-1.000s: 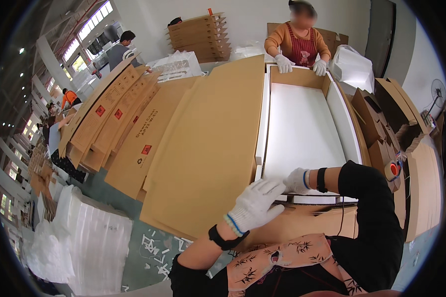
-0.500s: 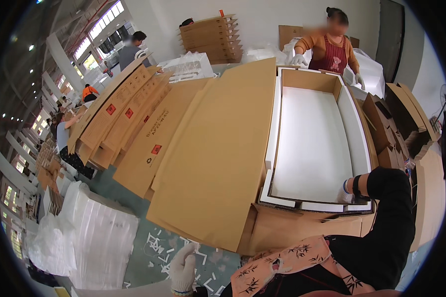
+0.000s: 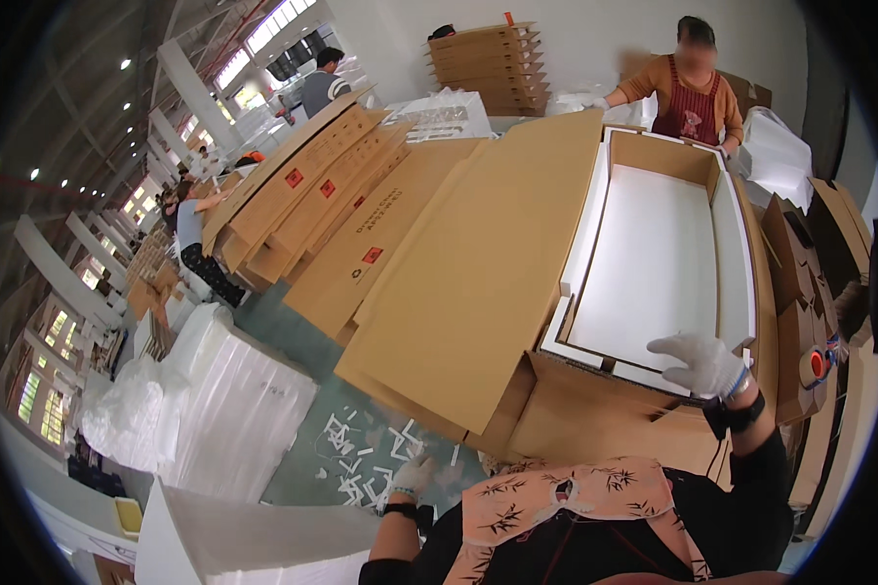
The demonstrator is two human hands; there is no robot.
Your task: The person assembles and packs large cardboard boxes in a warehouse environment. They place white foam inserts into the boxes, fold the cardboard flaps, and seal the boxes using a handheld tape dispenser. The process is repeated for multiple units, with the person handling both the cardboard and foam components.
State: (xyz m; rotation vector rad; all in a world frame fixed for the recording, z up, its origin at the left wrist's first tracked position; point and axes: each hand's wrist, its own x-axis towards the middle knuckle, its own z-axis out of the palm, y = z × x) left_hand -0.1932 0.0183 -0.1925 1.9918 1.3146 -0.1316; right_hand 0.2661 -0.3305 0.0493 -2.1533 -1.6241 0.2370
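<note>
A long open cardboard box (image 3: 541,366) lies in front of me, lined with white foam edge pieces (image 3: 751,263) and a flat white panel (image 3: 644,263) inside. My right hand (image 3: 702,365), in a white knit glove, is over the box's near right corner. Its fingers are stretched out and apart, with nothing held. My left hand (image 3: 415,476), gloved too, hangs low over the floor beside a large white sheet (image 3: 263,531). Its fingers are small and blurred, so their grip does not show. A wide brown cardboard flap (image 3: 478,283) spreads left of the box.
Across the box stands a co-worker (image 3: 693,93) in a red apron. Stacked flat cartons (image 3: 312,185) lie to the left. Wrapped white foam (image 3: 234,400) stands at lower left, near white scraps (image 3: 361,463) on the floor. Folded cartons and a tape roll (image 3: 816,365) are at right.
The whole view has shifted, moving the scene rightward. My right hand has come up from the panel's near corner toward the box's near edge. More of the white sheet shows at lower left.
</note>
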